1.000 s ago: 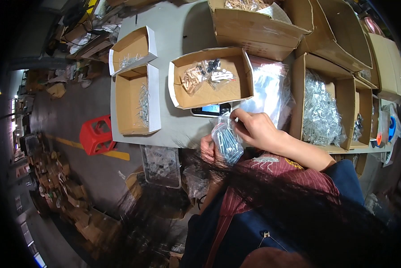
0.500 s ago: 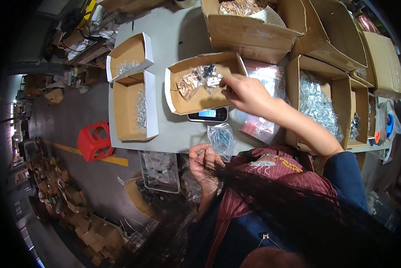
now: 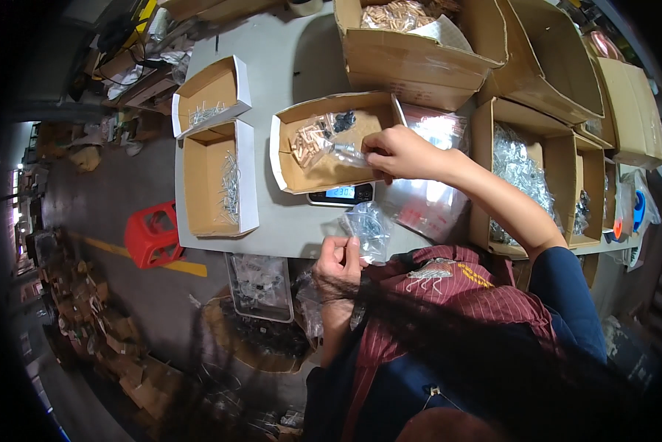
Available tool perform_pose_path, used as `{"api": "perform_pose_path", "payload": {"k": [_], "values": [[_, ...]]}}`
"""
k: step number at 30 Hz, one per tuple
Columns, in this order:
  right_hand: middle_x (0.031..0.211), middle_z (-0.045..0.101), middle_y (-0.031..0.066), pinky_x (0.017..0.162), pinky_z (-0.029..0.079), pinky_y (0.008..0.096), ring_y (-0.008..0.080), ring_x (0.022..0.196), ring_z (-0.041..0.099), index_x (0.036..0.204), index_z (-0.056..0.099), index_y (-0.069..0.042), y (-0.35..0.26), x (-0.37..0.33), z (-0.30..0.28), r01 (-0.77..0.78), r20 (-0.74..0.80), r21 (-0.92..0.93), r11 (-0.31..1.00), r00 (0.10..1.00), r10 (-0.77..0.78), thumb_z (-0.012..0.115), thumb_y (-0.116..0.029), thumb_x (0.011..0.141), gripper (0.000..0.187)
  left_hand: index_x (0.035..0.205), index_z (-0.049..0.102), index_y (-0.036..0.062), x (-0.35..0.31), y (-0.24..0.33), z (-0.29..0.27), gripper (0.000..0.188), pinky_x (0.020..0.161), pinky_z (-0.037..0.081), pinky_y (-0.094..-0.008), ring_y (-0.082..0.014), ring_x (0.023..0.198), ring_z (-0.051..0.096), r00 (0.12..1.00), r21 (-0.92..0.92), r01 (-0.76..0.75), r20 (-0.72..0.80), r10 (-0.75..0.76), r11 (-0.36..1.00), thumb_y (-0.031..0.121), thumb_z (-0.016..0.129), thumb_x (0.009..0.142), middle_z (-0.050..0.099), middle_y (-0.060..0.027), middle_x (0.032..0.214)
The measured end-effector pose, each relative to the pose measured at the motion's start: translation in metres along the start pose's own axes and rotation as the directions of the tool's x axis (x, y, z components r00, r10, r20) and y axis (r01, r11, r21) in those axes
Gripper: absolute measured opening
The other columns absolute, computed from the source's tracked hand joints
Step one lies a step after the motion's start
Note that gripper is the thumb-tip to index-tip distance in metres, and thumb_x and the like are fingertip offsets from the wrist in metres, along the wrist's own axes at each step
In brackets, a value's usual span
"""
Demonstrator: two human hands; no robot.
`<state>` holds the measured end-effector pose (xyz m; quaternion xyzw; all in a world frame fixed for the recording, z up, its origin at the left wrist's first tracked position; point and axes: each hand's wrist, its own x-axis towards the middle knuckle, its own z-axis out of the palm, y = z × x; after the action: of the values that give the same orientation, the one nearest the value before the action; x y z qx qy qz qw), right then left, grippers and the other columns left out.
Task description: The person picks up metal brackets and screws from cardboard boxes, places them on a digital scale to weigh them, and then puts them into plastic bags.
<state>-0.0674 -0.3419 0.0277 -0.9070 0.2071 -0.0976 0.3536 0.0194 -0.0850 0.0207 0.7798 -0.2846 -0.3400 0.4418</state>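
Currently pinching a clear bag of metal pieces (image 3: 369, 230) at the near edge of a grey table (image 3: 287, 225), between the closed thumb and fingers of the left hand (image 3: 338, 267). With the right hand (image 3: 405, 153), holding a small clear packet (image 3: 349, 155) in a closed grip — over a shallow cardboard tray (image 3: 373, 127), beside bagged tan pegs (image 3: 309, 146) and bagged black pieces (image 3: 343, 121). Also showing a lit digital scale (image 3: 341, 194) — partly hidden by the tray's near wall.

Left hand (image 3: 337, 264) partly behind blurred dark hair (image 3: 434, 317)
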Motion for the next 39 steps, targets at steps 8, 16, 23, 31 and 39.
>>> {"api": "perform_pose_path", "payload": {"k": [8,16,23,31,39], "values": [[0.071,0.064,0.0026,0.058,0.048,0.0239,0.0076,0.060,0.060,0.091,0.062,0.002,-0.023,-0.058,-0.025,-0.322,0.335,0.752,0.575,0.938,0.088,0.053,-0.013,0.100,0.020,0.084,0.053,0.0015,0.017,0.010,0.017,0.022,0.049,0.044,-0.0281,-0.0113,0.050,0.058,0.999,-0.048,0.030,0.040,-0.028,0.998,0.017,0.054,0.100,0.062,-0.0068,0.056],[0.082,0.066,0.0037,0.061,0.049,0.0238,0.0078,0.062,0.061,0.116,0.063,0.006,-0.034,-0.083,-0.030,-0.434,0.443,0.788,0.437,0.892,0.089,0.059,-0.015,0.100,0.027,0.088,0.054,-0.0021,0.011,0.019,0.021,0.017,0.050,0.046,-0.0263,-0.0103,0.051,0.058,0.999,-0.160,-0.039,-0.008,0.038,0.986,0.010,0.048,0.099,0.060,-0.0077,0.058],[0.074,0.069,0.0123,0.062,0.054,0.0346,0.0222,0.065,0.068,0.098,0.071,0.002,-0.038,-0.081,-0.026,-0.214,0.377,0.444,0.870,0.926,0.036,0.061,-0.017,0.089,0.023,0.085,0.053,0.0003,0.004,0.025,0.019,0.020,0.052,0.047,-0.0267,-0.0085,0.056,0.057,1.000,-0.165,-0.005,0.001,0.005,0.986,0.014,0.052,0.099,0.062,-0.0050,0.062],[0.067,0.066,0.0180,0.058,0.052,0.0462,0.0367,0.063,0.066,0.074,0.066,-0.001,-0.080,-0.062,0.010,0.077,0.366,-0.045,0.996,0.929,-0.056,0.065,-0.015,0.078,0.015,0.085,0.054,-0.0020,-0.010,0.021,0.016,0.016,0.050,0.041,-0.0238,-0.0081,0.054,0.054,0.979,-0.085,-0.173,0.091,0.180,0.981,0.006,0.051,0.099,0.058,-0.0035,0.065],[0.080,0.067,0.0168,0.066,0.053,0.0480,0.0351,0.074,0.068,0.081,0.069,-0.002,0.007,0.045,0.024,0.061,-0.121,-0.288,0.956,0.988,-0.099,0.063,-0.014,0.075,0.015,0.088,0.051,0.0006,-0.011,0.015,0.004,0.014,0.054,0.040,-0.0231,-0.0085,0.056,0.050,0.998,-0.379,-0.056,-0.008,0.058,0.924,0.008,0.049,0.100,0.053,-0.0026,0.066]]}}
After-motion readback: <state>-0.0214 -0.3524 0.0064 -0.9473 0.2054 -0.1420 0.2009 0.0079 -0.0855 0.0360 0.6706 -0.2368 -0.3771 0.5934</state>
